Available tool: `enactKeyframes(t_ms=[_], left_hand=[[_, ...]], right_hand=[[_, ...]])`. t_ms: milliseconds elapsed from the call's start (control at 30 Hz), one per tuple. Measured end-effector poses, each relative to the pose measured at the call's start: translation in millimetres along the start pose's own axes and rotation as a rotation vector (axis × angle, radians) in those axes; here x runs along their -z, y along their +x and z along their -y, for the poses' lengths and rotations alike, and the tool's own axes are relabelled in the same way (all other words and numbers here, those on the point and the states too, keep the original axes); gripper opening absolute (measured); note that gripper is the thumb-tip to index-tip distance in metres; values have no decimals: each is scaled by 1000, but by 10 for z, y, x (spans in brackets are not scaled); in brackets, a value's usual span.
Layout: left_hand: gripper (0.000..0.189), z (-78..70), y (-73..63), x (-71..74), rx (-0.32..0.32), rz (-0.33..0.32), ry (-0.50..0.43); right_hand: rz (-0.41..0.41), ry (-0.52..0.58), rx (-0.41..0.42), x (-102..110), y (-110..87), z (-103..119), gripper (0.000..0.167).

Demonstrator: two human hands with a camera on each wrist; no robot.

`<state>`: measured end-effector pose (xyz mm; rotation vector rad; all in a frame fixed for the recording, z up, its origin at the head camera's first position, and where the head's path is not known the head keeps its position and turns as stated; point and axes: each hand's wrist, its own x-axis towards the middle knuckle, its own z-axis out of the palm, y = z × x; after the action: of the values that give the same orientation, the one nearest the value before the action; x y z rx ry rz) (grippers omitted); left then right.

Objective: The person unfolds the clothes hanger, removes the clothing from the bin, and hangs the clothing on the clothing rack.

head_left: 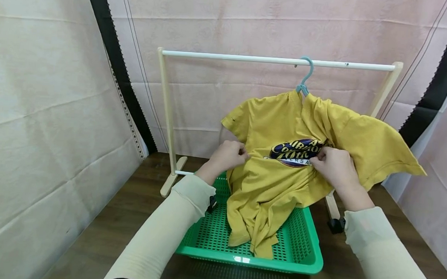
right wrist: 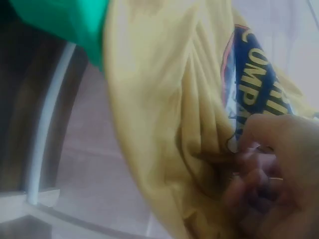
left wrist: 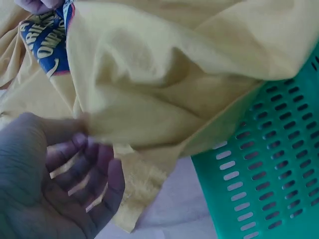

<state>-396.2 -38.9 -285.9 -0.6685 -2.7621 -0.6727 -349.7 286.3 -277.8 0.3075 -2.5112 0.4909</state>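
A yellow T-shirt with a dark blue printed logo hangs on a light blue hanger, hooked over the rack's white bar. At the shirt's left side, my left hand pinches the fabric between thumb and forefinger; in the left wrist view its other fingers curl loosely below the cloth. My right hand grips a bunched fold of the front beside the logo, and creases run out from those fingers in the right wrist view. The shirt's lower end droops into a green basket.
The clothes rack has cream side posts and feet on a dark wooden table. Pale fabric walls with black strips enclose the back and sides. The perforated basket stands in front of the rack, below the shirt.
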Motion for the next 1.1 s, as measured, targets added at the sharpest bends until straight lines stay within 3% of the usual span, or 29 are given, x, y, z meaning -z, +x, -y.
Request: enactKeyframes(t_ms=[67,167,300,400,533,600,700,833,933,1100], left_hand=[[41,13,9,-2,0,-5,-11],[38,49,9,-15,31,28,25],[19,118,-4,-93,51,154,135],[22,155,-2,-169,26,261,171],[27,167,3,-217,-5,321,188],[22,170,1,-223,-8,325,195],[20,176,-15,-229,-8,336,195],[45,185,-30,-265,-28,315,191],[50,177,-30,-283,-56,287,191],[27,165,-13,-265,-60,258,199]], right_hand=[[-4,-4,17,-3,4,2,20],[24,7,122,-32,2,21,16],[183,2,263,-153,-45,70,39],[314,-40,302,-293,-114,99,57],[388,-90,332,-471,-176,84,56],[390,-91,341,-519,-182,69,51],[399,-52,351,-560,-167,54,30],[376,-6,359,-583,-145,32,5],[342,-6,348,-571,-145,15,6],[326,-10,325,-532,-153,-9,12]])
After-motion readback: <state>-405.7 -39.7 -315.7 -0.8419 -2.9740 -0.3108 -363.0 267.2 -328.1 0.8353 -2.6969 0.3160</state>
